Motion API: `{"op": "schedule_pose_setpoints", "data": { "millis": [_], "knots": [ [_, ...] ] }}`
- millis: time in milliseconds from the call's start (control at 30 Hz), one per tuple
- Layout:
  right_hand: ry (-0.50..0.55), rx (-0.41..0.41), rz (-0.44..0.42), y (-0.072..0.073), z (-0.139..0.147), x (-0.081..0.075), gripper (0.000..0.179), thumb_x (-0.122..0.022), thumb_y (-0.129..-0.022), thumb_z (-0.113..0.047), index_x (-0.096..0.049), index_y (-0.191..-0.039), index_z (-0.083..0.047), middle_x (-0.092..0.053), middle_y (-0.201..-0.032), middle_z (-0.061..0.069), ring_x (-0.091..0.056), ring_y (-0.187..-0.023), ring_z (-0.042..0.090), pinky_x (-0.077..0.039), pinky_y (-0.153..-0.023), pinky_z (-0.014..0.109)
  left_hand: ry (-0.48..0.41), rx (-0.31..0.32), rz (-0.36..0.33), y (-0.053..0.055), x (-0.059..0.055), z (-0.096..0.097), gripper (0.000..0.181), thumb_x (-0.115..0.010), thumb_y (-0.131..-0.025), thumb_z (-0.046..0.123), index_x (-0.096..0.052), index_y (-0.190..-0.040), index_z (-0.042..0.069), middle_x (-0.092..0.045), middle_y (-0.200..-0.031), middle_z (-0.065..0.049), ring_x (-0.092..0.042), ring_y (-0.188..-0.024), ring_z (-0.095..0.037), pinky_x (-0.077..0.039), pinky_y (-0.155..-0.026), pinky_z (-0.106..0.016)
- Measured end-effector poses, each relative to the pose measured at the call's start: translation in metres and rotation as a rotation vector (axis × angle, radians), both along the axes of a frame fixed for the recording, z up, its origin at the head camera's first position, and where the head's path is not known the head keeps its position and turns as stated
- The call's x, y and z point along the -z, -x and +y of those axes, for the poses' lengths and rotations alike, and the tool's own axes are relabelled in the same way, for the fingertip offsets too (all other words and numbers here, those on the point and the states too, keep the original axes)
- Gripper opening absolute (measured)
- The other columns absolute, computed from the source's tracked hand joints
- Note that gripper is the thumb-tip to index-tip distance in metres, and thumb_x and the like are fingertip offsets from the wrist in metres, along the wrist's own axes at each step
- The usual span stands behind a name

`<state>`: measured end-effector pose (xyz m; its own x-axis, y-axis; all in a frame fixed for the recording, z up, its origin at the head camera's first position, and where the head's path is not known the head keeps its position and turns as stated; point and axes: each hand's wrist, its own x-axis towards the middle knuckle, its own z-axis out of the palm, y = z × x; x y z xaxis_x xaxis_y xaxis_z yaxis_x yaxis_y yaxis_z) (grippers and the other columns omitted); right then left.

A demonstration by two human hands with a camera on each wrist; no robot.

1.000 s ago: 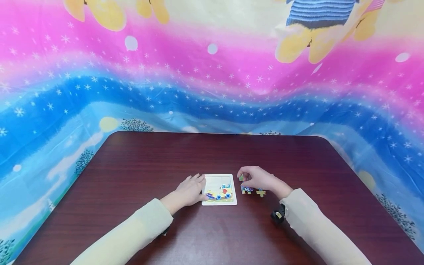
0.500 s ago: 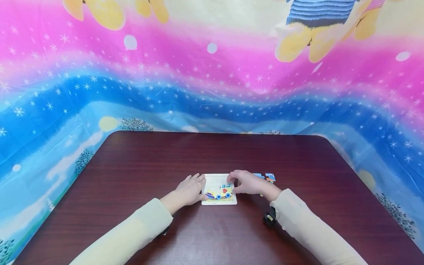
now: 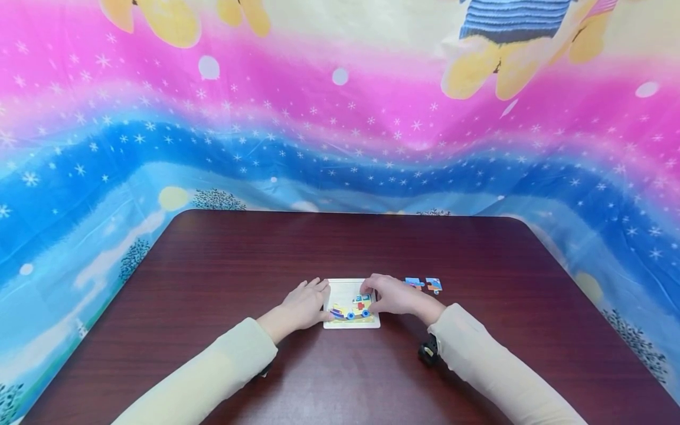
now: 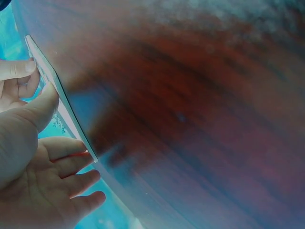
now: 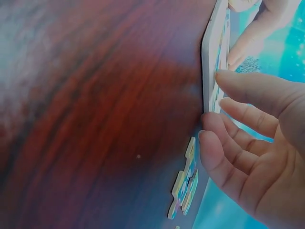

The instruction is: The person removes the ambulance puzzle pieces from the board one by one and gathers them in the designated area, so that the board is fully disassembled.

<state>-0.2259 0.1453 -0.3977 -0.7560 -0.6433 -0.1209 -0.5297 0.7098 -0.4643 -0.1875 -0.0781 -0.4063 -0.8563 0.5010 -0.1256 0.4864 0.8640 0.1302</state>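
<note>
A white puzzle tray [image 3: 352, 325] lies on the table, its lower part filled with a joined picture of a yellow vehicle with blue wheels [image 3: 357, 310]. The left hand [image 3: 301, 304] rests along the tray's left edge with its fingers extended, the thumb at the lower left corner. Over the tray's right side, the right hand [image 3: 394, 295] bends its thumb and fingers close to the board and pinches a puzzle piece, which the fingers hide. In the right wrist view the thumb tip is right at the tray's rim [image 5: 208, 71].
Blue-topped loose puzzle pieces [image 3: 434, 285] lie right of the tray, beyond the right hand. More loose pieces [image 5: 183, 188] show beside the tray in the right wrist view. A dark wooden table [image 3: 297, 248] carries everything, with a patterned cloth [image 3: 340, 130] behind it.
The right hand has moved left from the loose pieces to the tray's right side, uncovering the blue-topped pieces. The left hand has stayed at the tray's left edge.
</note>
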Motion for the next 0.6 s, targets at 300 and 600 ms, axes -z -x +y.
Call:
{"op": "schedule_pose_setpoints", "data": {
  "millis": [300, 600],
  "knots": [
    [-0.021, 0.021, -0.005, -0.0001, -0.0037, 0.0013, 0.03, -0.075, -0.075, -0.009, -0.062, -0.102, -0.009, -0.053, -0.09, -0.002, -0.047, -0.07, 0.013, -0.042, -0.064, 0.029, -0.009, 0.001, 0.01, -0.0004, -0.001, 0.0003, 0.067, -0.062, -0.085, 0.04, -0.046, -0.132, -0.005, -0.038, -0.141, -0.015, -0.031, -0.131, -0.031, -0.025, -0.106, -0.043],
    [-0.025, 0.008, -0.01, -0.0001, -0.0049, -0.0011, 0.03, -0.074, -0.075, -0.007, -0.06, -0.102, -0.009, -0.048, -0.089, -0.001, -0.046, -0.07, 0.013, -0.042, -0.063, 0.028, 0.002, 0.003, 0.011, -0.0006, -0.0017, 0.0003, 0.067, -0.062, -0.086, 0.041, -0.046, -0.132, -0.005, -0.038, -0.141, -0.014, -0.03, -0.131, -0.031, -0.025, -0.106, -0.042]
  ]
}}
